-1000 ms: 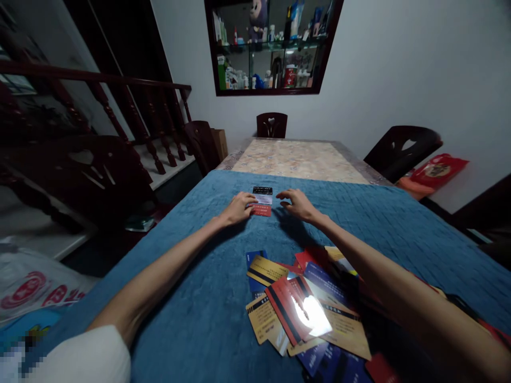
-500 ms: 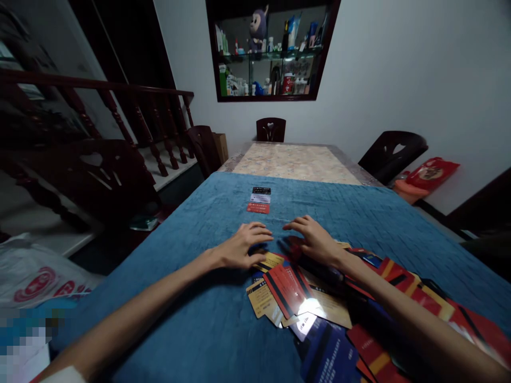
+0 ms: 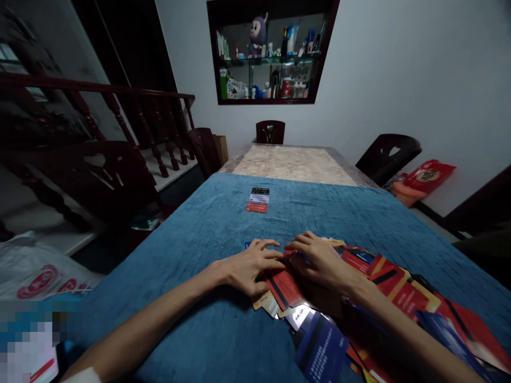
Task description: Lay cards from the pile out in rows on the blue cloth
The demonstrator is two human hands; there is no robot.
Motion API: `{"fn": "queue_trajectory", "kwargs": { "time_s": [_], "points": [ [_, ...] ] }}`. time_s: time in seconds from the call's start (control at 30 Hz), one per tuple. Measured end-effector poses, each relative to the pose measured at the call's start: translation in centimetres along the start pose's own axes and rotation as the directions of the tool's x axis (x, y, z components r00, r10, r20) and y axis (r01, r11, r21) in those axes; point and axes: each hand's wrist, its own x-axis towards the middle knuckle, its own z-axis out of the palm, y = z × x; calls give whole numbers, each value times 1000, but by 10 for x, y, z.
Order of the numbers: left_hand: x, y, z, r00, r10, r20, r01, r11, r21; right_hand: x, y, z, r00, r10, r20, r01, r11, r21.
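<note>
My left hand (image 3: 257,266) lies over the left side of a loose heap of cards, fingers spread, touching a red card with a black stripe (image 3: 285,287). Just to its right, my right hand (image 3: 315,260) reaches over the heap with bent, parted fingers; its fingertips are close to the left hand's, and its underside is hidden. Blue cards (image 3: 321,348), yellow cards (image 3: 261,299) and more red cards (image 3: 393,282) overlap beneath and around the right forearm. Farther up the cloth, a black card (image 3: 261,191), a whitish card (image 3: 259,199) and a red card (image 3: 257,207) form a column.
A blue cloth (image 3: 191,234) covers the near part of the table (image 3: 291,159). Dark wooden chairs (image 3: 389,154) stand around it. A white plastic bag (image 3: 35,271) is at the left. Behind the table, a wall cabinet (image 3: 271,58) holds bottles and a plush toy.
Both hands have come down and nearer to me onto the heap, and the left has shifted right over the cards. Some cards in the heap have moved. The column of cards stays as it was.
</note>
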Motion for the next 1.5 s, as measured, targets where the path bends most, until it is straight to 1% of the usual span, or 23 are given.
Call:
{"fn": "queue_trajectory", "kwargs": {
  "time_s": [0.13,0.27,0.43,0.57,0.7,1.0,1.17,1.33,1.5],
  "points": [
    [-1,1,-2,1000,-25,2,25,998,52,0,-4,0,999,5,36,-5,1000,0],
    [-2,1,-3,999,-28,-27,31,994,102,0,-6,1,999,-5,46,5,1000,2],
    [-4,-1,-1,998,-37,-57,45,990,133,-1,-11,2,997,-19,80,17,1000,25],
    [-6,-2,1,994,-67,-86,78,988,132,-3,-20,1,990,-29,137,26,999,28],
    [-8,-2,1,990,-99,-97,110,988,111,-5,-26,1,985,-6,173,9,1000,-15],
    [-10,-9,5,986,-90,-139,100,993,62,-5,-27,0,983,-10,186,9,1000,5],
    [-11,-13,6,976,-107,-191,108,994,-6,-5,-24,2,989,-6,145,-3,998,62],
    [-9,-16,6,956,-181,-231,160,981,-107,-5,-16,8,996,68,62,-76,988,131],
    [-8,-25,13,923,-234,-305,207,971,-117,-4,-12,15,996,89,-21,-83,976,202]
  ]
}}
